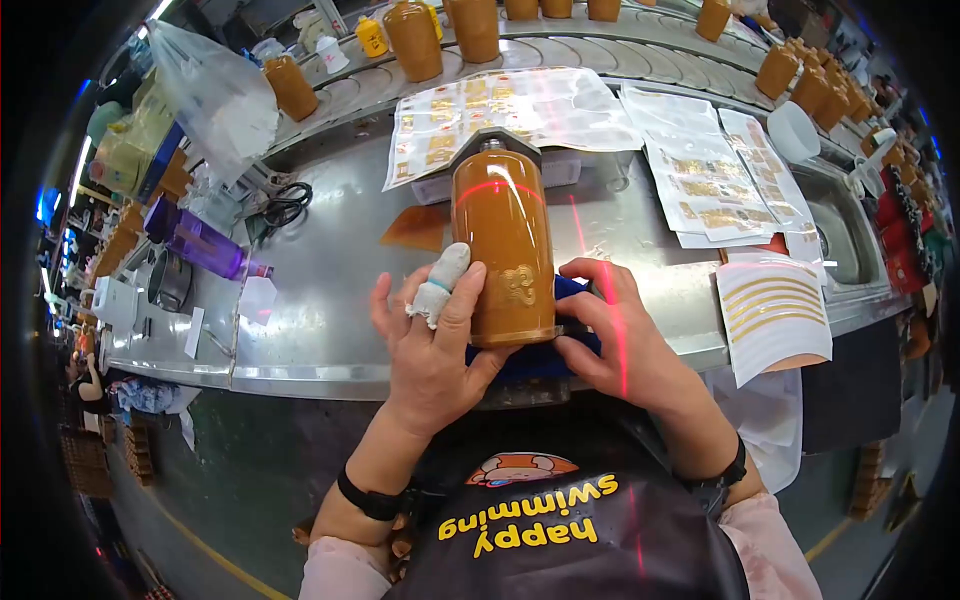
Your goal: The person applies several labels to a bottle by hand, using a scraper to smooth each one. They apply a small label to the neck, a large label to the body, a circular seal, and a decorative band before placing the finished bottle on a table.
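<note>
A glossy brown bottle (503, 240) lies with its neck pointing away from me, against a dark angled holder (525, 140). Near its base it bears a gold dragon-like emblem (521, 284). My left hand (430, 345) grips the lower left side; one finger wears a white cover with a pale blue band (432, 293). On the opposite side, my right hand (625, 335) has bent fingertips and thumb against the bottle's base edge. Blue cloth (530, 366) shows beneath the bottle and between the right fingers. Red light lines cross the bottle and right hand.
Gold decal sheets (700, 170) lie behind the bottle and to the right, with a curved striped sheet (775, 312) nearer me. A purple bottle (205, 245) and a black cable (288, 205) are at left. More brown bottles (412, 40) stand along the conveyor (350, 92). A sink (840, 235) is at right.
</note>
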A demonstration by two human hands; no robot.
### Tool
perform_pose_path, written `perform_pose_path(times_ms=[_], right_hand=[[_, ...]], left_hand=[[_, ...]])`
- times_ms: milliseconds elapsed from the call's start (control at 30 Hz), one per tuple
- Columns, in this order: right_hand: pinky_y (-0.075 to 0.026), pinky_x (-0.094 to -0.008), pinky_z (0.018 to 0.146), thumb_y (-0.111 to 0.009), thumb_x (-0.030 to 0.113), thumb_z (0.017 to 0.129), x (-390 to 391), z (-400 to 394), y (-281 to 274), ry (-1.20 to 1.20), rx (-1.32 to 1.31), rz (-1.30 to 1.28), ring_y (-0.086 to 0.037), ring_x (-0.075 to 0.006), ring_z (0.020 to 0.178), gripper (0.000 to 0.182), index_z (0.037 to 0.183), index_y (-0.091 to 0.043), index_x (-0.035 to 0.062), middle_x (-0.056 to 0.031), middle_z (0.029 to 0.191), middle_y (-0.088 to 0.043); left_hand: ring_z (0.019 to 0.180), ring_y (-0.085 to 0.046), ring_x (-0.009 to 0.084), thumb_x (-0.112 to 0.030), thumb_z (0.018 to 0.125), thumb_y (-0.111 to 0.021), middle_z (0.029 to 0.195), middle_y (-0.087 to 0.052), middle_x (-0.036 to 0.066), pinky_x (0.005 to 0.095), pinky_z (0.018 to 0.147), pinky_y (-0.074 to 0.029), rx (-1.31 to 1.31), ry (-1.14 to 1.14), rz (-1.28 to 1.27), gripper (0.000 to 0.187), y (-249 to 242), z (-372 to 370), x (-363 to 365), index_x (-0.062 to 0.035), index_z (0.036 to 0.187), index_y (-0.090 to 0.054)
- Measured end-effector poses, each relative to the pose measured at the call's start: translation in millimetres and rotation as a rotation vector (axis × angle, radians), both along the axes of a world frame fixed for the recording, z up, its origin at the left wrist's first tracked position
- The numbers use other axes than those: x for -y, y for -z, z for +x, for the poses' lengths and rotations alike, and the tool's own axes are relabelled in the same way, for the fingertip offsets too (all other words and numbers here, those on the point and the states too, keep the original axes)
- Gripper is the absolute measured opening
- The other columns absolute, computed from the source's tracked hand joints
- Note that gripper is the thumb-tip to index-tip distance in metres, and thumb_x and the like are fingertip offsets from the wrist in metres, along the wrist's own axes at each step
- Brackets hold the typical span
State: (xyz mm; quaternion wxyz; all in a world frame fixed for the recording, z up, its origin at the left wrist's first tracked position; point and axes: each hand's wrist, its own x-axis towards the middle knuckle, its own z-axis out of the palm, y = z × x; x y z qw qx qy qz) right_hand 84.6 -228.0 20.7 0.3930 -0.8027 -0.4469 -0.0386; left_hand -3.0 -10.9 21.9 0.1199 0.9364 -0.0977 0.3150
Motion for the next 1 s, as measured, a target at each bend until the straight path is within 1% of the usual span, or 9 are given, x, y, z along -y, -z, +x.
perform_pose_path(times_ms=[167,300,400,467,567,667,767,900,1000], right_hand=[[-0.039,-0.0426,0.100,-0.073,0.007,0.075,11.9,2.8,-11.3,-0.112,-0.321,0.039,-0.047,-0.0351,0.117,0.021,0.091,-0.059,0.0057,-0.0163,0.124,-0.049],[-0.039,-0.0385,0.098,-0.074,0.008,0.076,17.5,3.1,-21.2,-0.154,-0.511,0.099,-0.049,-0.0287,0.113,0.020,0.087,-0.057,0.0073,-0.0123,0.120,-0.050],[-0.041,-0.0344,0.092,-0.075,0.010,0.078,17.8,4.4,-25.7,-0.207,-0.481,0.103,-0.050,-0.0229,0.106,0.020,0.085,-0.057,0.0077,-0.0098,0.117,-0.050],[-0.042,-0.0323,0.088,-0.076,0.012,0.079,16.2,3.5,-33.9,-0.237,-0.539,0.121,-0.050,-0.0203,0.101,0.020,0.085,-0.058,0.0073,-0.0090,0.117,-0.051],[-0.043,-0.0301,0.084,-0.076,0.014,0.081,13.9,4.0,-36.8,-0.253,-0.559,0.119,-0.051,-0.0174,0.097,0.019,0.084,-0.059,0.0063,-0.0083,0.117,-0.051],[-0.043,-0.0293,0.083,-0.075,0.015,0.083,10.5,2.7,-43.8,-0.259,-0.571,0.120,-0.051,-0.0167,0.096,0.018,0.084,-0.060,0.0052,-0.0086,0.117,-0.051],[-0.043,-0.0289,0.083,-0.073,0.014,0.085,4.1,-2.9,-59.6,-0.301,-0.556,0.150,-0.052,-0.0166,0.097,0.015,0.084,-0.062,0.0043,-0.0097,0.117,-0.051],[-0.044,-0.0291,0.084,-0.071,0.014,0.087,3.7,-6.2,-72.9,-0.343,-0.552,0.149,-0.052,-0.0168,0.097,0.014,0.084,-0.062,0.0037,-0.0112,0.117,-0.051],[-0.044,-0.0288,0.083,-0.068,0.013,0.088,9.1,-3.7,-64.6,-0.327,-0.534,0.162,-0.052,-0.0164,0.096,0.013,0.084,-0.061,0.0035,-0.0118,0.116,-0.051]], left_hand=[[0.123,-0.047,0.0333,-0.038,0.075,-0.079,0.138,-0.050,0.015,0.0535,0.111,-0.020,0.024,0.050,-0.074,0.079,12.2,4.6,-2.4,-0.0081,0.141,-0.046],[0.127,-0.044,0.0377,-0.038,0.077,-0.078,0.141,-0.047,0.020,0.0527,0.111,-0.021,-0.010,0.099,-0.300,0.086,19.5,7.3,-0.7,-0.0042,0.145,-0.037],[0.131,-0.041,0.0391,-0.037,0.079,-0.077,0.143,-0.044,0.022,0.0509,0.112,-0.021,-0.068,0.124,-0.416,0.087,23.0,5.0,-0.5,-0.0023,0.146,-0.034],[0.134,-0.039,0.0386,-0.036,0.079,-0.077,0.144,-0.043,0.022,0.0490,0.112,-0.021,-0.100,0.123,-0.475,0.087,26.7,2.8,-0.5,-0.0021,0.147,-0.033],[0.137,-0.036,0.0370,-0.040,0.085,-0.071,0.146,-0.041,0.022,0.0459,0.113,-0.022,-0.132,0.197,-0.590,0.082,25.2,0.4,-3.4,-0.0016,0.147,-0.034],[0.138,-0.036,0.0354,-0.042,0.093,-0.060,0.148,-0.040,0.021,0.0437,0.114,-0.022,-0.182,0.287,-0.812,0.072,31.9,-3.1,-8.5,-0.0012,0.147,-0.036],[0.138,-0.036,0.0343,-0.041,0.099,-0.051,0.148,-0.041,0.020,0.0419,0.115,-0.022,-0.181,0.257,-0.932,0.063,31.1,-1.9,-4.3,-0.0012,0.146,-0.039],[0.138,-0.036,0.0341,-0.039,0.099,-0.050,0.147,-0.042,0.020,0.0416,0.115,-0.022,-0.166,0.225,-0.870,0.061,33.5,-0.9,-2.9,-0.0011,0.146,-0.038],[0.138,-0.036,0.0342,-0.039,0.099,-0.051,0.147,-0.042,0.020,0.0413,0.115,-0.022,-0.159,0.208,-0.839,0.061,33.9,-1.2,-2.2,-0.0010,0.146,-0.038]])
